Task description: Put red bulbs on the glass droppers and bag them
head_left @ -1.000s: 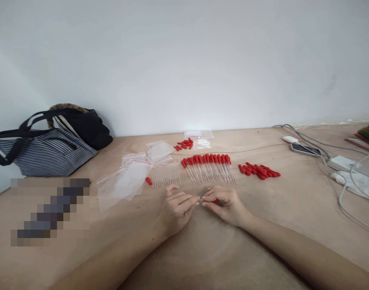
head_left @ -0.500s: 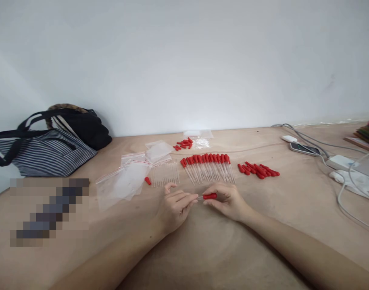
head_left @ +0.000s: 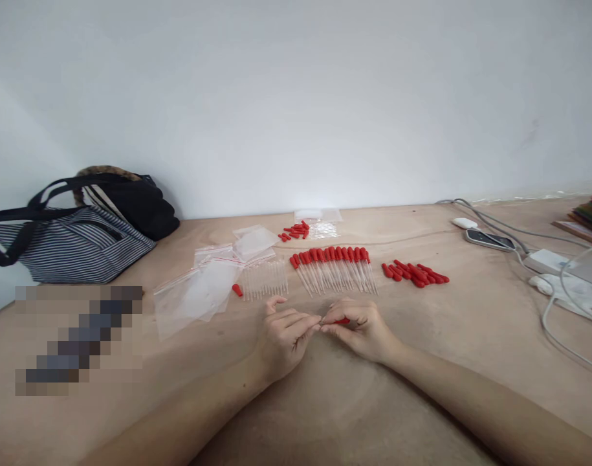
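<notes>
My left hand (head_left: pixel 288 333) pinches a thin clear dropper tube, now almost wholly hidden by the fingers. Against its fingertips, my right hand (head_left: pixel 358 330) closes around a red rubber bulb (head_left: pixel 343 320) at the tube's end; only a bit of red shows. Just beyond both hands lies a row of droppers with red bulbs (head_left: pixel 332 275), bulbs pointing away. Bare clear tubes (head_left: pixel 264 281) lie side by side beyond my left hand, with one loose red bulb (head_left: pixel 237 290) at their left. Several more loose bulbs (head_left: pixel 416 274) are heaped to the right.
Clear zip bags (head_left: pixel 198 294) overlap at the left. Small red bulbs (head_left: pixel 296 232) and short clear tubes (head_left: pixel 323 230) lie near the wall. A striped bag (head_left: pixel 87 243) stands far left. Cables (head_left: pixel 548 310), a phone-like device (head_left: pixel 490 239) and a white adapter (head_left: pixel 545 261) occupy the right.
My right fingers have slid left along the bulb to its open end, meeting my left fingertips. The bulb and tube are now mostly covered.
</notes>
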Demonstrator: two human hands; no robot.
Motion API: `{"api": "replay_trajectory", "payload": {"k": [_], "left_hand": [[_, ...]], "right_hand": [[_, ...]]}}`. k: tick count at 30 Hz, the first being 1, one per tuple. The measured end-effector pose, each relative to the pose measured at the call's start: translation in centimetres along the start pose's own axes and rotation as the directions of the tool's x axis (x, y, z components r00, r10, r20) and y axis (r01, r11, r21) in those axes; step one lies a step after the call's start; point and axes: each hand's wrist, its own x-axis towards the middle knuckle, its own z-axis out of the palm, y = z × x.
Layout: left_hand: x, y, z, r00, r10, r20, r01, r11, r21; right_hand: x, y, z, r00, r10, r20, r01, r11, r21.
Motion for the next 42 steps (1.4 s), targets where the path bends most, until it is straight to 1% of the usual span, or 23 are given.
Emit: {"api": "replay_trajectory", "payload": {"k": [4,6,7,8,9,11,13,14,16,17,19,21,22,23,25,26,27,28,30,32,34,38,42], "left_hand": [[0.0,-0.4,-0.1,0.998,-0.040,0.052,0.042,0.998,-0.038],[0.2,-0.4,-0.2,0.984,-0.156,0.091,0.165,0.981,-0.102],[0.3,-0.4,-0.2,0.962,-0.248,0.116,0.265,0.951,-0.162],[0.6,-0.2,-0.2,0.924,-0.353,0.150,0.381,0.891,-0.246],[0.9,0.1,-0.1,0.867,-0.458,0.196,0.499,0.796,-0.343],[1.6,0.8,-0.1,0.723,-0.617,0.311,0.673,0.526,-0.520],[2.2,1.7,0.1,0.599,-0.686,0.413,0.737,0.272,-0.618],[2.5,2.1,0.2,0.557,-0.699,0.448,0.745,0.181,-0.642],[2.9,2.9,0.6,0.502,-0.704,0.501,0.746,0.059,-0.664],[2.9,3.1,0.8,0.488,-0.703,0.517,0.743,0.025,-0.668],[2.9,3.4,1.3,0.489,-0.693,0.529,0.738,0.005,-0.675],[2.7,3.2,1.6,0.534,-0.649,0.541,0.742,0.053,-0.669],[2.7,2.8,1.7,0.568,-0.617,0.546,0.749,0.111,-0.653],[2.6,2.2,1.7,0.605,-0.589,0.535,0.754,0.210,-0.622],[2.6,0.6,1.4,0.688,-0.562,0.460,0.726,0.509,-0.463],[2.7,-0.5,1.1,0.744,-0.561,0.362,0.663,0.688,-0.296],[2.9,-1.7,0.8,0.793,-0.540,0.284,0.580,0.811,-0.078],[3.1,-2.8,0.4,0.821,-0.525,0.222,0.507,0.851,0.136],[3.7,-4.9,-0.2,0.836,-0.531,0.139,0.427,0.788,0.443],[4.5,-6.2,-0.5,0.819,-0.560,0.124,0.396,0.708,0.585],[5.4,-6.8,-0.5,0.793,-0.590,0.152,0.361,0.656,0.663],[6.9,-6.7,0.1,0.743,-0.641,0.193,0.329,0.600,0.729],[7.8,-6.4,0.4,0.702,-0.680,0.211,0.332,0.574,0.748]], "right_hand": [[0.2,-0.2,-0.6,0.997,0.009,0.071,-0.009,1.000,-0.011],[0.2,-0.2,-0.9,0.996,0.090,0.016,-0.089,0.996,-0.016],[0.2,-0.1,-1.0,0.988,0.150,-0.046,-0.151,0.989,-0.003],[0.2,-0.1,-1.1,0.970,0.218,-0.110,-0.217,0.976,0.023],[0.1,-0.1,-1.1,0.946,0.284,-0.158,-0.278,0.959,0.060],[0.1,-0.1,-1.0,0.907,0.386,-0.168,-0.367,0.921,0.134],[0.2,-0.4,-0.6,0.891,0.442,-0.106,-0.413,0.885,0.216],[0.2,-0.7,-0.4,0.886,0.458,-0.076,-0.424,0.865,0.268],[0.2,-1.2,0.1,0.872,0.487,-0.043,-0.429,0.804,0.411],[0.3,-1.5,0.4,0.864,0.503,-0.029,-0.427,0.762,0.487],[0.4,-1.9,0.7,0.844,0.536,0.010,-0.432,0.670,0.604],[0.6,-2.0,0.6,0.815,0.578,0.040,-0.463,0.608,0.645],[0.8,-1.9,0.3,0.794,0.607,0.037,-0.490,0.603,0.630],[0.9,-1.7,-0.2,0.767,0.642,0.016,-0.525,0.613,0.591],[1.3,-1.0,-1.9,0.697,0.714,-0.068,-0.623,0.650,0.435],[1.5,-0.4,-3.0,0.664,0.739,-0.114,-0.679,0.659,0.323],[1.7,0.1,-4.2,0.636,0.756,-0.152,-0.731,0.654,0.195],[1.9,0.7,-5.5,0.621,0.760,-0.194,-0.764,0.641,0.067],[2.4,1.7,-7.9,0.612,0.731,-0.301,-0.789,0.587,-0.179],[2.9,2.4,-9.5,0.578,0.729,-0.366,-0.806,0.438,-0.399],[3.5,2.8,-10.2,0.548,0.747,-0.378,-0.780,0.291,-0.554],[4.8,3.3,-10.0,0.490,0.780,-0.390,-0.721,0.111,-0.684],[5.4,4.2,-9.6,0.485,0.756,-0.439,-0.716,0.055,-0.696]]}}
